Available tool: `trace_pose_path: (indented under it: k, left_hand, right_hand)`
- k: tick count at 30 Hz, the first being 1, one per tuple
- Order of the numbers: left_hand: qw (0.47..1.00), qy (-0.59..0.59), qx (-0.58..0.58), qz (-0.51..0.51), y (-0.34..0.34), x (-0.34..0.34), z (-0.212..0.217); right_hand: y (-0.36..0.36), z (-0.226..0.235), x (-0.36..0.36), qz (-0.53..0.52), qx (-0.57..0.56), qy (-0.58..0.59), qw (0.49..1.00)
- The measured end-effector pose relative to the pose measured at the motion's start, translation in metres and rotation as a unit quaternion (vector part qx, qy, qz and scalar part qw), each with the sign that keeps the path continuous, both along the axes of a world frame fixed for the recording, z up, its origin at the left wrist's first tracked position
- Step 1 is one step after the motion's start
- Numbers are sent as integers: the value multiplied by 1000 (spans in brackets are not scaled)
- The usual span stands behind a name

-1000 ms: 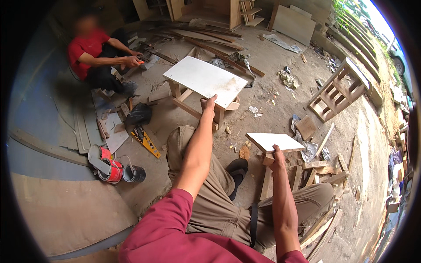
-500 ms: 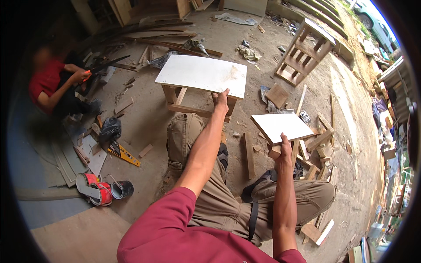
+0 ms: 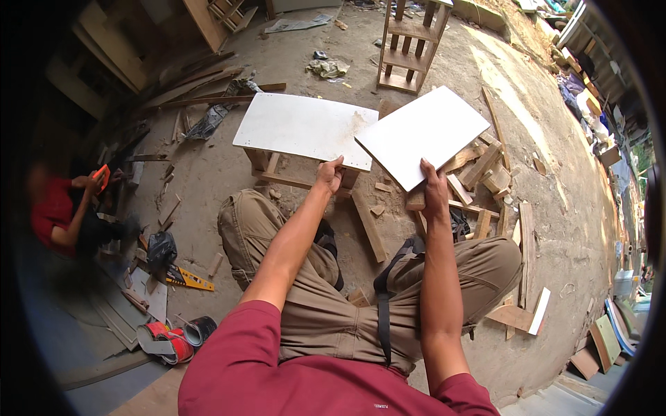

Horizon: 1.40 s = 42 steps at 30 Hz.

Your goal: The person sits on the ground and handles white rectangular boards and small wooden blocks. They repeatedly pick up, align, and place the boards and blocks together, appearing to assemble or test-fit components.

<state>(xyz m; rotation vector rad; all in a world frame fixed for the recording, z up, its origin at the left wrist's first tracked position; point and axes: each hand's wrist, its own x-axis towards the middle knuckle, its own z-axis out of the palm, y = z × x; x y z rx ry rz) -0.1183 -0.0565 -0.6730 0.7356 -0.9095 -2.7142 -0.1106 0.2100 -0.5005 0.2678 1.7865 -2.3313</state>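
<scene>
A low wooden stool (image 3: pixel 305 132) with a white top stands in front of me, sawdust scattered near the top's right end. My left hand (image 3: pixel 330 175) grips its near edge by the right corner, thumb on top and the other fingers mostly hidden. In my right hand (image 3: pixel 434 193) is a white board (image 3: pixel 424 135), raised and tilted, its left corner close to or overlapping the stool's right end in view. The thumb lies on the board's white face. A wooden block (image 3: pixel 416 201) shows under the board beside that hand; whether it is attached I cannot tell.
Wood offcuts (image 3: pixel 482 166) lie heaped at right. A slatted wooden frame (image 3: pixel 409 52) stands at the back. On the left are a yellow handsaw (image 3: pixel 189 279), paint cans (image 3: pixel 170 340) and a seated co-worker (image 3: pixel 55 211) holding something orange.
My right hand has lifted and turned the white board, bringing it nearer the stool's right end. My left hand keeps its grip on the stool. The whole view has shifted.
</scene>
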Motion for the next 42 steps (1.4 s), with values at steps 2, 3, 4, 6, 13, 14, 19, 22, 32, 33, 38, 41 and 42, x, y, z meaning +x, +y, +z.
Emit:
trace_pose_path:
  k: [2,3,4,6,13,14,19,22,32,33,38,41,42]
  left_hand:
    - [1000,19,7,-17,4,-17,12]
    - [1000,21,4,15,9,-25,13]
    - [999,26,21,32,17,-36,14]
    - [995,36,59,67,37,-60,16]
    - [992,2,61,110,56,-84,1]
    - [997,-5,31,73,55,-80,4]
    - [992,-55,-69,-85,23,-34,47]
    - [993,-4,-65,-95,4,-3,83]
    - [994,48,-90,31,-65,45,114]
    - [993,52,-95,52,-74,45,111]
    - [986,19,-73,151,-95,59,85]
    - [983,0,-38,181,-87,60,62]
    - [982,-10,-31,188,-82,60,59]
  right_hand:
    - [-3,7,-1,-1,7,17,1000]
    - [-5,8,-1,-5,2,18,1000]
    - [-6,8,-2,-11,-2,18,1000]
    - [-4,3,-3,-27,-10,51,998]
    - [9,-20,-9,-5,-10,34,999]
    - [10,-25,-11,-11,-12,32,999]
    - [-5,-44,-15,-33,-55,-20,998]
    - [-23,-55,-20,27,-84,-3,996]
    - [-85,-13,17,202,225,51,952]
    - [-84,-12,20,211,233,47,948]
    - [-69,4,27,278,264,-46,922]
    - [-55,-22,16,312,286,-139,895]
    - [-57,-30,19,305,219,-149,915]
